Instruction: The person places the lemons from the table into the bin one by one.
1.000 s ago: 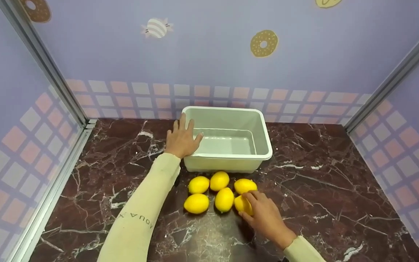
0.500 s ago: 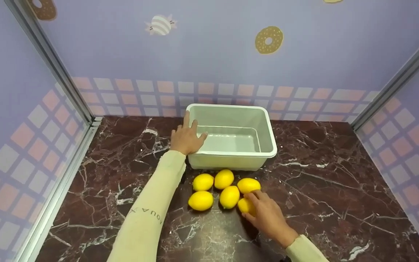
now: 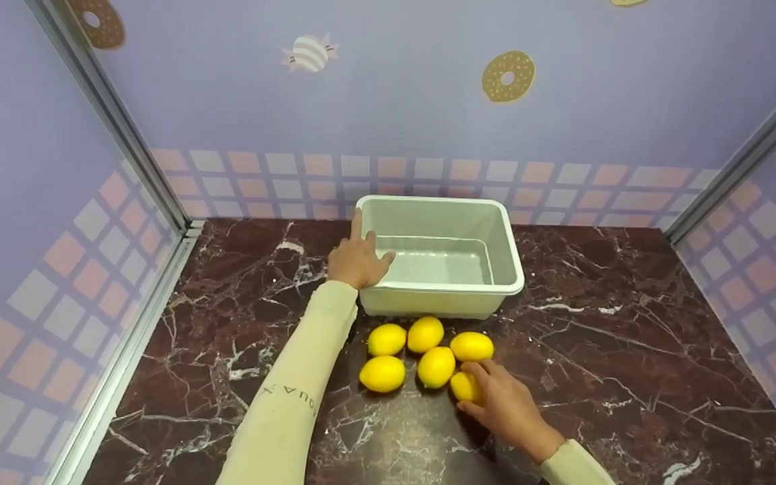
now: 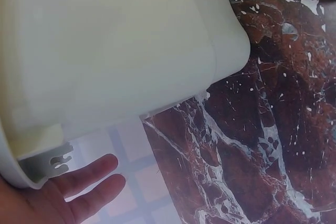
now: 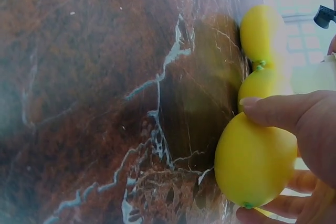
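My left hand [image 3: 359,261] rests on the left rim of a pale rectangular bin [image 3: 442,288]. Its index finger lies straight along the rim, and the thumb reaches over the inside. In the left wrist view, two extended fingers [image 4: 97,187] show outside the bin wall. Thumb and fingers of my right hand [image 3: 508,404] hold a yellow lemon [image 5: 254,161], which appears to be on the table. Several other lemons, including one [image 3: 472,346] just behind it and one [image 3: 436,368] to its left, lie in front of the bin. My right hand partly hides the held lemon.
The dark red marbled tabletop [image 3: 603,357] extends on both sides of the bin. A lilac wall [image 3: 395,121] stands close behind it, with side panels and metal corner posts [image 3: 125,145] at left and right.
The head view has shifted, so everything appears farther right. On the rim, the left hand's spread fingers have drawn in, leaving the index finger extended. My right hand stays on the same lemon.
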Motion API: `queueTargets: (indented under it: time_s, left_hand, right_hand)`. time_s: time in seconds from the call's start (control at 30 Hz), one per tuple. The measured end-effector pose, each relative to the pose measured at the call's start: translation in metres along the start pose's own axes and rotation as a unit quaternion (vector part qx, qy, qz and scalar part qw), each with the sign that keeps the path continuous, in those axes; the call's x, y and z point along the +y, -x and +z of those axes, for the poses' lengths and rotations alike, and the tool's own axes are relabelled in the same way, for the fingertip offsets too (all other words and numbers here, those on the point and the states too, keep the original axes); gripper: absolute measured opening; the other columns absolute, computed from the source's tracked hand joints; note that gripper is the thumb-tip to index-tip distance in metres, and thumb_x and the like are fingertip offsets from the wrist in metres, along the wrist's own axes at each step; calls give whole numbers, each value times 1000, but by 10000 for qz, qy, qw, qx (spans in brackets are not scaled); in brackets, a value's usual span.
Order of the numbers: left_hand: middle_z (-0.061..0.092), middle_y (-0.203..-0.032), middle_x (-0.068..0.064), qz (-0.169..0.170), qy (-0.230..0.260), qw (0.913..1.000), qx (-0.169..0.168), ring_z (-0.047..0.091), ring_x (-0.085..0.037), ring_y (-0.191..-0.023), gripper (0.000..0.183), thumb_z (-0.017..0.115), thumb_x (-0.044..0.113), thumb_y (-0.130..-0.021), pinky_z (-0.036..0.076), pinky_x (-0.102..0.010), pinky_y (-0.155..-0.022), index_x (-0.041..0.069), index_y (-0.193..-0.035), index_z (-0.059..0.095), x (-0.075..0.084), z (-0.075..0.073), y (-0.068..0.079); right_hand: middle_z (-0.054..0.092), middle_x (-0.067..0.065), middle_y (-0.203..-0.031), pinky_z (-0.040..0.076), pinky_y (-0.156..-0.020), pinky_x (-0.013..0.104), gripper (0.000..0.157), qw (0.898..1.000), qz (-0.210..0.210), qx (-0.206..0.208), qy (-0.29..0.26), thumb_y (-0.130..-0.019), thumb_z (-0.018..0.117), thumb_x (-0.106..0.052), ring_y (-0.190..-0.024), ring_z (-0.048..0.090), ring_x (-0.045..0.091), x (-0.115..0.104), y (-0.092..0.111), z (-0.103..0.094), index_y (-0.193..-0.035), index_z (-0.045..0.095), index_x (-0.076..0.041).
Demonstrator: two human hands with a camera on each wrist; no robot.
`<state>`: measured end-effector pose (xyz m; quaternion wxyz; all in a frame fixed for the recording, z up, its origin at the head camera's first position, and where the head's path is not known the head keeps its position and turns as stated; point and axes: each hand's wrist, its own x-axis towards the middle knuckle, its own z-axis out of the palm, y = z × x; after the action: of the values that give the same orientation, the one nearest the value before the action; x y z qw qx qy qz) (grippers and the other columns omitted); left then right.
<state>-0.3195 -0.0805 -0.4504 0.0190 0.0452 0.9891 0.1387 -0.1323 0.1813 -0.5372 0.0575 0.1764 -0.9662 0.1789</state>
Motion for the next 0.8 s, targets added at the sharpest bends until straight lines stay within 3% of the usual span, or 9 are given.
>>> queueTargets:
  time_s: [0.8]
  left_hand:
    - [-8,-165,-3,-120,-135,9998,-28,56,-38,-115,69,43,59,-94,51,-52,-86,10,-142,49,3,0,2]
  right_hand:
    - [62,6,-115,54,-76,47,55,10000,23,55,-47,-70,85,-33,-95,62,23,1,3,0,-117,61,-15]
